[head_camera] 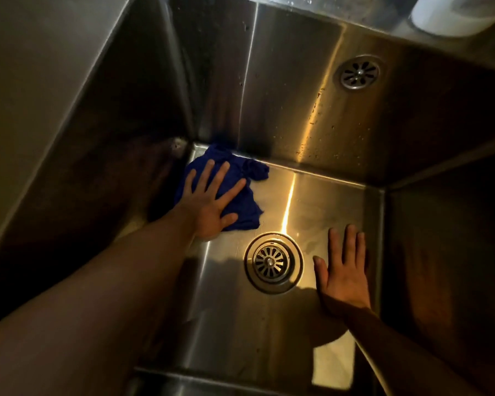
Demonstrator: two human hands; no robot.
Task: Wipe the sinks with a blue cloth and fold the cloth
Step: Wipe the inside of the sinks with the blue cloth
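Pressing the crumpled blue cloth (249, 212) under straight, spread fingers, the left hand (209, 204) is wiping the steel sink (326, 195) floor, its corner just beyond the fingertips. The right hand (345, 277), fingers straight and holding nothing, is resting flat beside the drain strainer (272, 262). Wiping looks underway; folding is waiting.

Quick tally, nothing fancy: one steel sink (326, 201) in view, just the single basin. One blue cloth (249, 205). Two round metal grilles: one drain (272, 262) in the basin floor and one overflow grille (360, 72) on the back wall. Two grips, both the person's bare hands: one left grip (209, 201), one right grip (345, 278). One white object (457, 12) at the top edge, only partly visible.
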